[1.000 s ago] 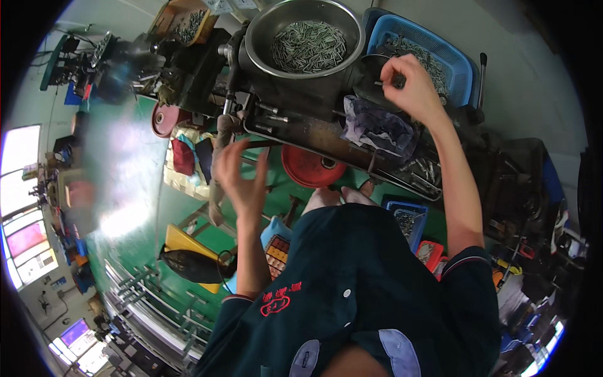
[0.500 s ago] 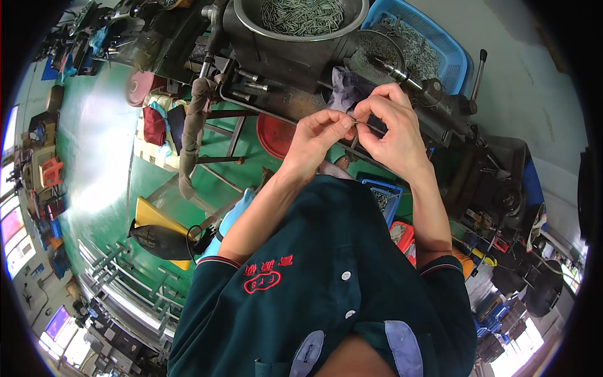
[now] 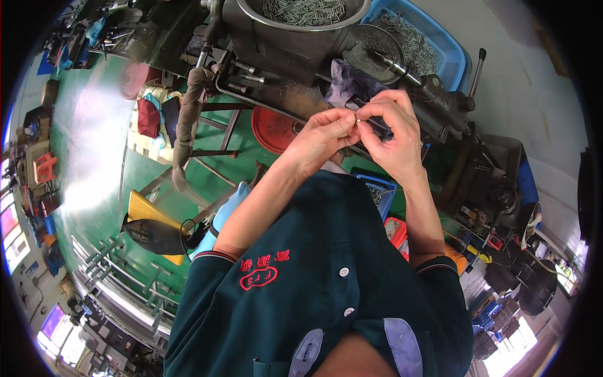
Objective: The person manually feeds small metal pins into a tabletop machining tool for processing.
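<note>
A small metal part (image 3: 357,117), pale and shiny, is pinched between the fingertips of both hands, held in the air in front of the chest and just above the machine (image 3: 295,44). Its exact shape is too small to be told. It is judged to be light, stiff and smooth, so it is likely to slip or be dropped unless a fingertip pinch is kept at its ends. The left hand (image 3: 320,135) is closed on it from the left with thumb and forefinger together; the right hand (image 3: 392,135) is closed on it from the right, the other fingers curled. A purple rag (image 3: 348,85) lies just behind the hands on the machine. Beyond it a steel bowl (image 3: 251,7) filled with thin metal pieces is seen, and a blue crate (image 3: 449,53) with more of them stands beside it. A red disc (image 3: 273,129) lies below on the green floor (image 3: 94,144).
</note>
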`<state>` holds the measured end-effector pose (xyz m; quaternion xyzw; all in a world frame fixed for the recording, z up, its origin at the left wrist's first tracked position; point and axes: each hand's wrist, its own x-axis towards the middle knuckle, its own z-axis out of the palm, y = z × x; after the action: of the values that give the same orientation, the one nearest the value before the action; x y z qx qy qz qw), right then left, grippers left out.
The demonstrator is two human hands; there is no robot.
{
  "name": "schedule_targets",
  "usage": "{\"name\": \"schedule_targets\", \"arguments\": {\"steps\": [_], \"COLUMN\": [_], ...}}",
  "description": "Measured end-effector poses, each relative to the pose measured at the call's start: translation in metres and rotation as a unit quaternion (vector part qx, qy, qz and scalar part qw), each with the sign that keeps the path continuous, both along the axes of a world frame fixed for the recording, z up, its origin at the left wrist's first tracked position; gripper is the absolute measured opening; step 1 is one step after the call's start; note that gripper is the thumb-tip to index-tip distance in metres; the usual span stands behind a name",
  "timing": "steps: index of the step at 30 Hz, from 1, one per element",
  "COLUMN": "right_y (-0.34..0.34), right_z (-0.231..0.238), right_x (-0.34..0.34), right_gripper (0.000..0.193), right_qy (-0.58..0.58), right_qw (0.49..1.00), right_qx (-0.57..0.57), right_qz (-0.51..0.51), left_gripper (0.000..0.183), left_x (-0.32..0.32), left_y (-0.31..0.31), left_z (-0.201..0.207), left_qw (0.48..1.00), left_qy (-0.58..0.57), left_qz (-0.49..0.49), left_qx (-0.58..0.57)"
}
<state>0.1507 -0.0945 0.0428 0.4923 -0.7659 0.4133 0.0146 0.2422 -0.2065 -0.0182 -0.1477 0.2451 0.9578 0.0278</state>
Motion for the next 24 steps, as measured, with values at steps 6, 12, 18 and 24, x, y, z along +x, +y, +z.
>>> {"name": "schedule_targets", "arguments": {"steps": [6,12,18,24], "right_y": [0.003,0.006,0.008,0.008], "right_z": [0.000,-0.001,-0.005,-0.008], "right_x": [0.004,0.005,0.005,0.005], "right_gripper": [0.018,0.017,0.017,0.016], "right_qy": [0.006,0.002,-0.018,-0.042], "right_qw": [1.000,1.000,1.000,0.998], "right_qx": [0.000,-0.005,-0.012,-0.026], "right_qz": [-0.009,-0.016,-0.014,-0.025], "left_gripper": [0.016,0.015,0.016,0.016], "left_x": [0.001,0.000,0.000,0.001], "left_y": [0.002,0.003,0.005,0.005], "left_z": [-0.008,-0.008,-0.007,-0.007], "left_qw": [0.999,0.999,1.000,1.000], "left_qy": [0.005,0.019,0.013,0.008], "left_qz": [-0.022,-0.024,-0.018,-0.009], "left_qx": [0.023,0.012,-0.005,-0.026]}}
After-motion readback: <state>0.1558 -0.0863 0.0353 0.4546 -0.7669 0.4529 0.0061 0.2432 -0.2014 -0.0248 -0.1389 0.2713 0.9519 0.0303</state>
